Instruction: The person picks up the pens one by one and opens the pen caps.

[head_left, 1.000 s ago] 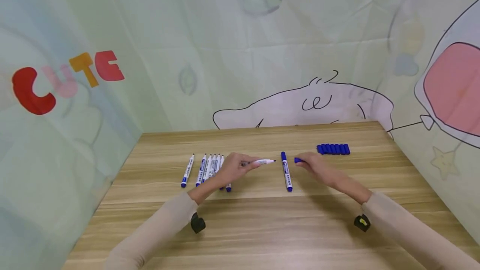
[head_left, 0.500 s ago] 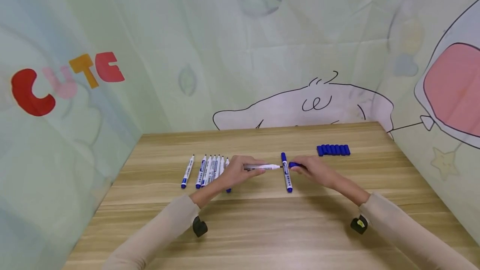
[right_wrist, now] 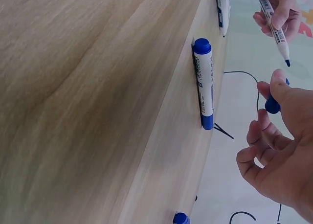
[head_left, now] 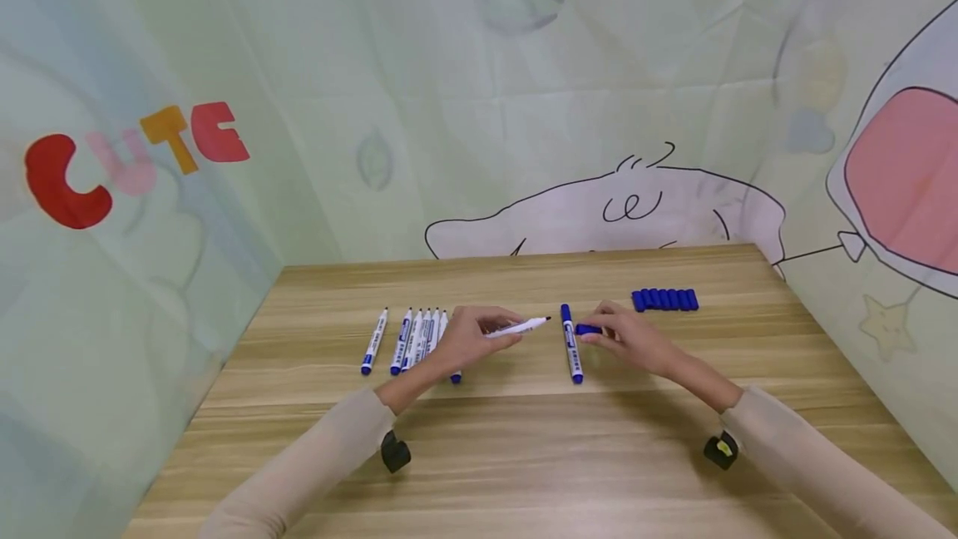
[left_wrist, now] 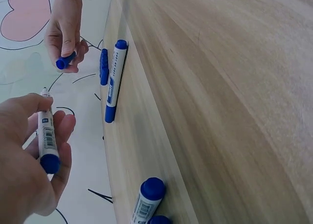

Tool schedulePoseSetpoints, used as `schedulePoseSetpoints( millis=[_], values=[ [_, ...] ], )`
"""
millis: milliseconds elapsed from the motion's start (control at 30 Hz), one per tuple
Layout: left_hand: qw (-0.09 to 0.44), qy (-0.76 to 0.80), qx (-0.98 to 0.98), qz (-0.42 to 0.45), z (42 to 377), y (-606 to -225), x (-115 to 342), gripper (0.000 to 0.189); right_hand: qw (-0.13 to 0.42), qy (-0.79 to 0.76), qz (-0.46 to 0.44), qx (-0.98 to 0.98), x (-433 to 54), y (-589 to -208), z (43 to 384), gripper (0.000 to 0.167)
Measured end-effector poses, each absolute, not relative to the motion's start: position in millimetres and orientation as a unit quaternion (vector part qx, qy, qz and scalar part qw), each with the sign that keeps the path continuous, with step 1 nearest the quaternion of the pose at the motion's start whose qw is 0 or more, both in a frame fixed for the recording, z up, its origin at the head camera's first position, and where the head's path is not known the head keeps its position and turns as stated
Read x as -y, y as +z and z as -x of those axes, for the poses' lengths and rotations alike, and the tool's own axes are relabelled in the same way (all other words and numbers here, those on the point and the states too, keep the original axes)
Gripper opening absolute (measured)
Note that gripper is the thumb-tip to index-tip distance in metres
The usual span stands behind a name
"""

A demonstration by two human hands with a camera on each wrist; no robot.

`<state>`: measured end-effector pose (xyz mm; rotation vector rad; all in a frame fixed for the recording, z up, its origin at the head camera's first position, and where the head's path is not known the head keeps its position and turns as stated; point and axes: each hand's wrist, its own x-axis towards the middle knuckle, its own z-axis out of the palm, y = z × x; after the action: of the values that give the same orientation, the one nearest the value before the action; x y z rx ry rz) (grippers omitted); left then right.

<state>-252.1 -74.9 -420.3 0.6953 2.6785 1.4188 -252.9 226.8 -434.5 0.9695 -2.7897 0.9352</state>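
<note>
My left hand [head_left: 466,338] holds an uncapped white marker [head_left: 528,326] between thumb and fingers, its dark tip facing right and slightly raised. In the left wrist view this marker's blue end [left_wrist: 50,164] points back toward the palm. My right hand [head_left: 632,341] pinches a blue marker cap [head_left: 588,329] with thumb and fingertips. The right wrist view shows the cap [right_wrist: 272,104] apart from the marker tip [right_wrist: 288,63]. On the table between the hands lies a capped blue-and-white marker [head_left: 572,349].
Several uncapped markers [head_left: 419,339] lie side by side left of centre, partly behind my left hand. One more marker [head_left: 375,342] lies further left. A row of blue caps [head_left: 666,299] sits at the back right of the wooden table [head_left: 524,456]. A printed curtain [head_left: 337,106] hangs behind.
The marker tip came right, close to the cap, half a second ago; now it is back left and tilted up. My right hand moved left with the cap, then stayed near there.
</note>
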Motion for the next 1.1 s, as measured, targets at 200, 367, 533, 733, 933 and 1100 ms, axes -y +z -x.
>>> schedulePoseSetpoints(
  millis=[200, 367, 533, 733, 933, 1100],
  values=[
    [0.007, 0.466, -0.86, -0.21, 251.5, -419.8, 76.5, 0.021, 0.035, 0.318, -0.312, 0.894, -230.2, -435.7, 251.9, 0.028],
    [-0.003, 0.477, -0.855, -0.204, 252.5, -420.3, 75.5, 0.018, 0.03, 0.327, -0.304, 0.894, -234.0, -436.7, 251.9, 0.029],
    [-0.016, 0.468, -0.863, -0.19, 252.7, -419.1, 75.0, 0.016, 0.025, 0.32, -0.298, 0.899, -235.9, -435.6, 251.3, 0.027],
    [-0.018, 0.463, -0.87, -0.17, 253.1, -417.8, 74.6, 0.018, 0.023, 0.316, -0.296, 0.901, -239.5, -434.5, 249.6, 0.025],
    [-0.024, 0.462, -0.873, -0.156, 254.3, -418.7, 75.3, 0.019, 0.026, 0.312, -0.297, 0.902, -242.6, -434.8, 248.3, 0.025],
    [-0.033, 0.475, -0.868, -0.142, 256.2, -423.5, 76.7, 0.021, 0.029, 0.312, -0.301, 0.901, -243.5, -435.6, 247.7, 0.025]
  ],
)
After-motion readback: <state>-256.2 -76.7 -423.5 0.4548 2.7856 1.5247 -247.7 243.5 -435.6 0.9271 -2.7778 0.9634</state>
